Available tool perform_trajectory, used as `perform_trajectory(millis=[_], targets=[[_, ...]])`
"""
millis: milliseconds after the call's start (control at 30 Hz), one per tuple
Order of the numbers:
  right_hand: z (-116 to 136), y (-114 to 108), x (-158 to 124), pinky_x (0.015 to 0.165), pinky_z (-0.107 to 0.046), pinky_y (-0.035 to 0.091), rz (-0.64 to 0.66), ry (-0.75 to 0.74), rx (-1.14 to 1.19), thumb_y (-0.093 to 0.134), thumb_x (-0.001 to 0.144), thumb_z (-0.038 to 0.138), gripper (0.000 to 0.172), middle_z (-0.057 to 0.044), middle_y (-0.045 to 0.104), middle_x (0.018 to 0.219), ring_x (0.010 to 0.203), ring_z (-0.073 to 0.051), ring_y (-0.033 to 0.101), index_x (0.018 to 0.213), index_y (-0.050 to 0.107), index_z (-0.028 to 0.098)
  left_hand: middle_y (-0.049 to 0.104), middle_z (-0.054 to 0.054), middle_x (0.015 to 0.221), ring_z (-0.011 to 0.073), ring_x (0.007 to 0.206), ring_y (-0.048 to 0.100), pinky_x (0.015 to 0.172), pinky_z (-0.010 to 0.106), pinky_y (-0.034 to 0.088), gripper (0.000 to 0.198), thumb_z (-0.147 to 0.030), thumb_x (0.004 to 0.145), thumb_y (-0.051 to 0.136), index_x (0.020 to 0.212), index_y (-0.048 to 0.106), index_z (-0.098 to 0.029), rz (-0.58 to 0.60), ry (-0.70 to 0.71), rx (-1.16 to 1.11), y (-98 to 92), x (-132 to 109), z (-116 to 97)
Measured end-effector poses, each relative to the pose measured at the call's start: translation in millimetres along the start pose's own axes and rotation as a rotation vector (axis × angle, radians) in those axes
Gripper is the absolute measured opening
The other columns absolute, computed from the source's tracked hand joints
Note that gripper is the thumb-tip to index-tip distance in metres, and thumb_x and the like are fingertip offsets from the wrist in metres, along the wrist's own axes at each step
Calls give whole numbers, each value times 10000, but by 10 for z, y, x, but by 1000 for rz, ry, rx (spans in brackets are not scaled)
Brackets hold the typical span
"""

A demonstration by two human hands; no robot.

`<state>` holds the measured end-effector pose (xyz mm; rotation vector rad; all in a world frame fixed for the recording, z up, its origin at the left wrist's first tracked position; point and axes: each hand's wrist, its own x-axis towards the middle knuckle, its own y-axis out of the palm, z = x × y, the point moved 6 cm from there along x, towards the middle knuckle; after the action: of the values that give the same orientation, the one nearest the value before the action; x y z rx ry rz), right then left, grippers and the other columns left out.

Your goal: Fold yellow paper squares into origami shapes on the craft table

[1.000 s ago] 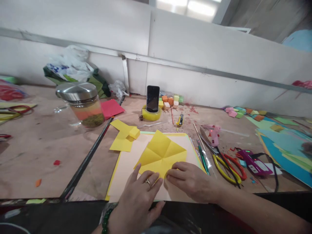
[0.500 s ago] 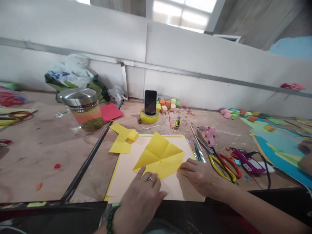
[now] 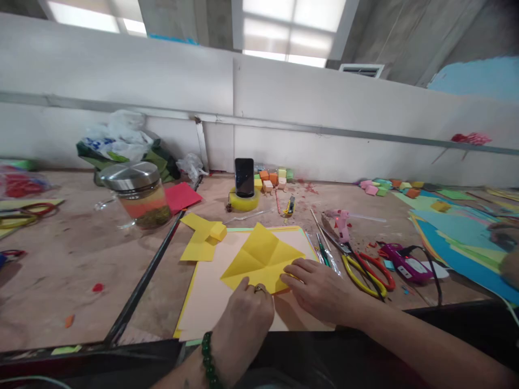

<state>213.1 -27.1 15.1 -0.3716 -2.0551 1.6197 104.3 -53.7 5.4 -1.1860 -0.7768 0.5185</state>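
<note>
A square of yellow paper [image 3: 261,254] with crossing creases lies turned cornerwise on a stack of pale pink sheets [image 3: 211,313]. My left hand [image 3: 249,316], a ring on one finger, is closed at the near edge of the yellow paper, its fingers curled. My right hand [image 3: 320,286] has its fingertips over the paper's right-hand near edge, which is slightly raised there; its thumb is hidden. Left of the square, a small yellow paper cube [image 3: 218,232] rests on a cut yellow paper piece [image 3: 198,243].
Scissors [image 3: 367,273], a pink glue gun [image 3: 343,224] and a purple device [image 3: 407,265] lie to the right. Behind stand a phone [image 3: 244,177] on a tape roll [image 3: 243,201] and a box cutter [image 3: 290,206]. A lidded glass jug [image 3: 140,197] stands left. Another person's hand [image 3: 508,267] shows far right.
My right hand has moved left, from beside the paper's right corner onto its near edge. My left fingers have curled in more at the near edge. The camera view has shifted slightly.
</note>
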Motion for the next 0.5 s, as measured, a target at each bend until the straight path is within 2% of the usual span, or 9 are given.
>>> perform_trajectory(millis=[67, 133, 267, 367, 433, 500], targets=[[-43, -6, -13, 730, -347, 463, -26, 3, -51, 507, 845, 62, 172, -100, 641, 906, 857, -231, 543, 967, 615, 114, 666, 49, 661, 205, 626, 650, 832, 414, 507, 197, 48, 729, 571, 738, 642, -135, -46, -18, -7, -19, -34, 158], [-75, 5, -31, 710, -335, 457, -27, -1, -85, 500, 879, 74, 128, -87, 636, 860, 812, -217, 539, 911, 615, 121, 696, 62, 746, 206, 703, 671, 898, 420, 488, 240, 72, 733, 542, 793, 651, -134, -104, -15, -39, -42, -81, 314], [24, 30, -26, 665, -318, 436, -14, -61, -105, 470, 929, 113, 198, -77, 617, 782, 744, -197, 526, 779, 596, 145, 717, 125, 903, 282, 974, 656, 981, 495, 438, 291, 80, 735, 483, 841, 667, -118, -146, -79, -40, -38, -165, 491], [220, 39, 40, 661, -323, 429, 6, -105, -88, 465, 932, 130, 211, -88, 625, 797, 746, -201, 532, 767, 594, 150, 698, 151, 1009, 283, 937, 648, 891, 479, 500, 333, 25, 768, 491, 1041, 648, -83, -119, -84, -97, -24, -184, 378], [337, 47, 94, 656, -328, 434, 42, -113, -53, 491, 919, 146, 169, -95, 638, 822, 747, -207, 541, 791, 602, 146, 701, 122, 952, 262, 845, 647, 789, 440, 543, 252, -71, 817, 515, 1027, 651, -103, -91, -48, -200, -7, -198, 248], [401, 51, 132, 642, -328, 442, 90, -114, 14, 513, 913, 173, 141, -89, 645, 808, 726, -207, 547, 819, 613, 140, 692, 137, 1016, 277, 908, 640, 806, 450, 547, 263, -159, 835, 545, 1073, 638, -98, -114, -53, -258, 5, -239, 180]])
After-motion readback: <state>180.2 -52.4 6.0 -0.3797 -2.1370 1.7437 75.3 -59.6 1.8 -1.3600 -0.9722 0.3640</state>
